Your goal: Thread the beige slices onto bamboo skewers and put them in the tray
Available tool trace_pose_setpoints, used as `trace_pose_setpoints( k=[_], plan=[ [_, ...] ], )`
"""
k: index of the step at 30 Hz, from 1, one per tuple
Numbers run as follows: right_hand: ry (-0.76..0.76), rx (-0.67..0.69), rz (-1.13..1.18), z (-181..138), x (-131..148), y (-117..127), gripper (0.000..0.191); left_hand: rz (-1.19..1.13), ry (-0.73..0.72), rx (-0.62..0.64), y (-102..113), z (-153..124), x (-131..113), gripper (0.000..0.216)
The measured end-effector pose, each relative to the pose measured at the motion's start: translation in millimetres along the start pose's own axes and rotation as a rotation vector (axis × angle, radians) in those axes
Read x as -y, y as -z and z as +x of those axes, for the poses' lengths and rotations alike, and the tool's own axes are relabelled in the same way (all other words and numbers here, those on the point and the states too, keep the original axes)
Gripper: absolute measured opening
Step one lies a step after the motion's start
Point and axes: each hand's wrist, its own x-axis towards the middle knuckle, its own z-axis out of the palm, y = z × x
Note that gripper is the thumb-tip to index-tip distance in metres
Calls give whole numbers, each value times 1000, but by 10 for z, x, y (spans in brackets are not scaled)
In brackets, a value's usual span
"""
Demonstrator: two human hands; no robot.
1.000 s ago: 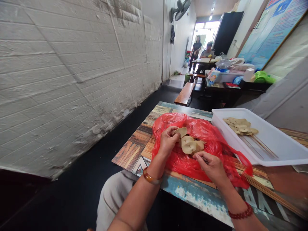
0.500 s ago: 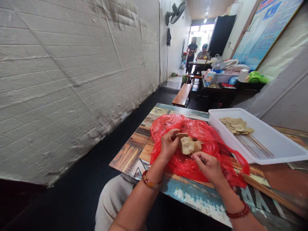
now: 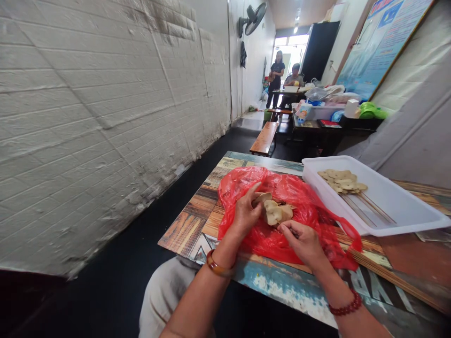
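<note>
In my left hand (image 3: 247,209) a pale, thin round slice (image 3: 265,197) is pinched between thumb and fingers, the index finger raised. My right hand (image 3: 301,238) is closed in a pinch at the near edge of a small cluster of pale slices (image 3: 275,213). What looks like the end of a thin skewer shows at its fingertips; the rest is hidden by the hand and slices. Both hands are over a crumpled red plastic bag (image 3: 243,180), spread open on the patterned table (image 3: 192,223), with the slices lying in it.
To the right stands a white plastic tray (image 3: 398,202) with skewered slices (image 3: 341,180) inside. A bundle of thin sticks (image 3: 394,277) lies at the table's right front. Beyond are a wooden bench (image 3: 264,138), a cluttered table and two people. A white brick-patterned wall (image 3: 105,117) runs along the left.
My left index finger has lifted and straightened, while the slice stays in that hand. The right hand keeps its pinch nearly in place. The view has shifted slightly.
</note>
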Motion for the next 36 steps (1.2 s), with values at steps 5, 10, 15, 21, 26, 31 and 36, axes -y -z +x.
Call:
trace_pose_setpoints(
  k=[5,10,15,21,26,31,36],
  plan=[
    [-19,-7,40,-5,51,38,30,-250,101,-13,15,36,-32,62],
    [-25,-31,37,-24,110,69,28,-486,357,-30,56,31,-34,44],
    [-34,-25,32,-44,67,55,28,-502,396,17,62,7,-21,35],
    [-9,-21,-7,-54,58,32,26,-459,349,66,59,-2,-20,36],
    [26,-46,-31,-54,71,30,25,-490,341,38,56,-12,-6,40],
    [36,-63,-19,-60,24,19,25,-588,394,43,57,-27,5,38],
    [20,-72,-34,-59,24,11,25,-624,431,44,56,-33,8,33]
  ],
)
